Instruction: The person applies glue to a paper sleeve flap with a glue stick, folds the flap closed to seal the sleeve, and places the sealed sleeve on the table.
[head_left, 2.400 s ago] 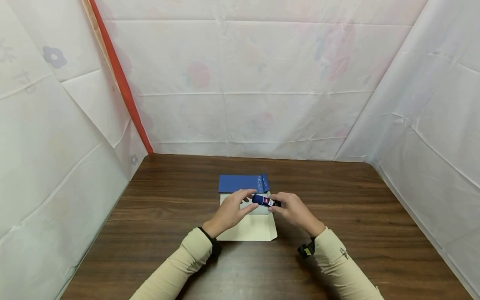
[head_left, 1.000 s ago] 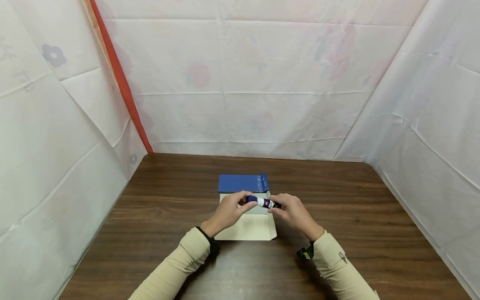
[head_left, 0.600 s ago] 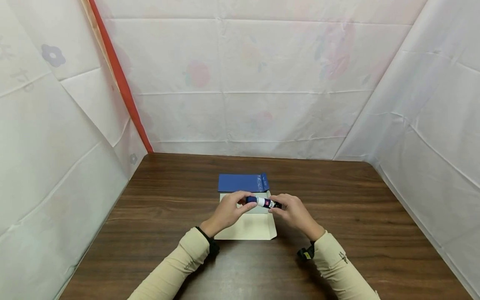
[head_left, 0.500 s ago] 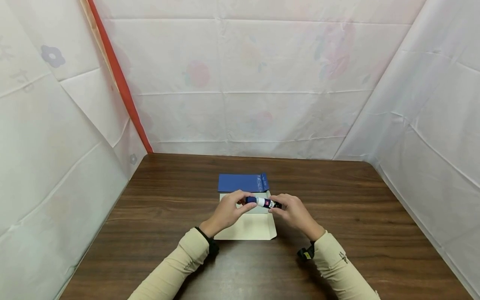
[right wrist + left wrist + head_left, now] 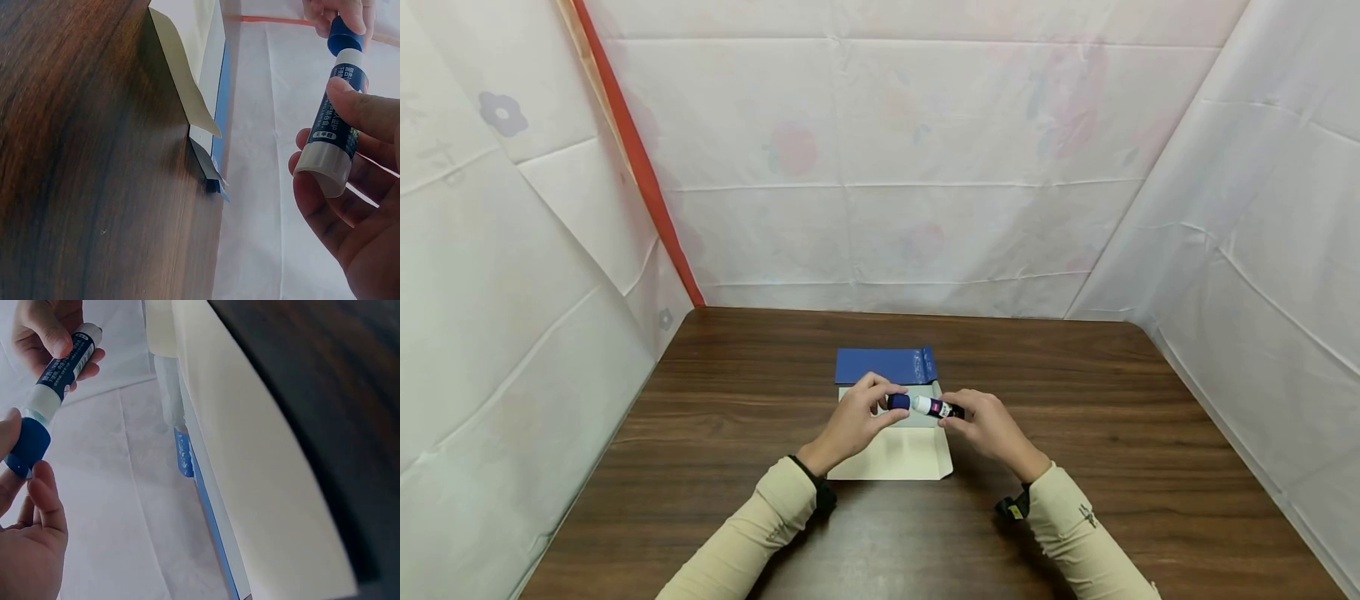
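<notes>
My right hand [image 5: 988,421] grips a glue stick [image 5: 934,407], a white tube with a dark blue label. In the right wrist view the glue stick [image 5: 337,119] lies between thumb and curled fingers. My left hand [image 5: 857,421] pinches the blue cap [image 5: 898,402] between thumb and fingers. In the left wrist view the cap [image 5: 30,445] sits right at the white end of the glue stick [image 5: 62,372], slightly off its line. Both are held above an unfolded paper piece [image 5: 891,457], cream on its near panel, pale grey in the middle.
The paper's far part is a blue panel [image 5: 880,366] with a narrow folded flap at its right. It lies on a dark wooden table [image 5: 745,383]. White sheeting [image 5: 880,167] hangs behind and at both sides, with a red strip [image 5: 636,158] at the left.
My left hand first closed on the cap, then drew it leftward off the glue stick, baring the white end. My right hand has stayed nearly in place.
</notes>
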Tool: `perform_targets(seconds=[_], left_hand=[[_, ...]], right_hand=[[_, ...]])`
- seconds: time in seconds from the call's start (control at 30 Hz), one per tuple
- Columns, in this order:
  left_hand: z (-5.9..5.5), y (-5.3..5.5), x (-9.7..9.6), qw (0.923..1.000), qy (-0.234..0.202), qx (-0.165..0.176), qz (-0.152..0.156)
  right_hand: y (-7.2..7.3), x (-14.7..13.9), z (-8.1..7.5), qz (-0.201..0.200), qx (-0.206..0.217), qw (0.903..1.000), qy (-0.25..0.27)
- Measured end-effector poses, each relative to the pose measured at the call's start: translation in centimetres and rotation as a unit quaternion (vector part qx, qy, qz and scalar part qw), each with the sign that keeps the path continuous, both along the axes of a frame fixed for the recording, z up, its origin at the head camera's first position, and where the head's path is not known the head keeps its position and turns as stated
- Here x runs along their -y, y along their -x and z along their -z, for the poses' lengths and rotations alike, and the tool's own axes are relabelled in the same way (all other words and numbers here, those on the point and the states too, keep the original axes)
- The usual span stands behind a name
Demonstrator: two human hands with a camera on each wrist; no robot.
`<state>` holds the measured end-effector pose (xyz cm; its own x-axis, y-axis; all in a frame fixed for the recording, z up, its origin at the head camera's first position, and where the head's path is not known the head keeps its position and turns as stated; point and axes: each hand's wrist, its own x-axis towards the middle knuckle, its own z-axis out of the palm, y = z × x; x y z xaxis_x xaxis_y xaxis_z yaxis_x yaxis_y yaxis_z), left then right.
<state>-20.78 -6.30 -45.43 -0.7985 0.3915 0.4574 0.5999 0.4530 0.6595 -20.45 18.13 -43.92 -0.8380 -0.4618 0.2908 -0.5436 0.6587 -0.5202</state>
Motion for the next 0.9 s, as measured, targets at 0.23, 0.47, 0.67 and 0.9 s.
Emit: perform_targets(seconds=[0.23, 0.47, 0.67, 0.9], left_hand=[[0.14, 0.07, 0.02, 0.9997, -0.015, 0.015, 0.016], [-0.03, -0.03, -0.02, 0.9993, -0.015, 0.027, 0.02], [-0.21, -0.03, 0.07, 0.9997, 0.013, 0.021, -0.003], [-0.25, -0.01, 0.05, 0.999, 0.041, -0.004, -0.021]], right_hand=[[0.04, -0.09, 0.15, 0.004, 0.003, 1.0, 0.002], [0.14, -0.34, 0.43, 0.007, 0.005, 1.0, 0.004], [0.25, -0.61, 0.4, 0.006, -0.005, 1.0, 0.004], [0.2, -0.87, 0.48, 0.011, -0.001, 0.9999, 0.011]])
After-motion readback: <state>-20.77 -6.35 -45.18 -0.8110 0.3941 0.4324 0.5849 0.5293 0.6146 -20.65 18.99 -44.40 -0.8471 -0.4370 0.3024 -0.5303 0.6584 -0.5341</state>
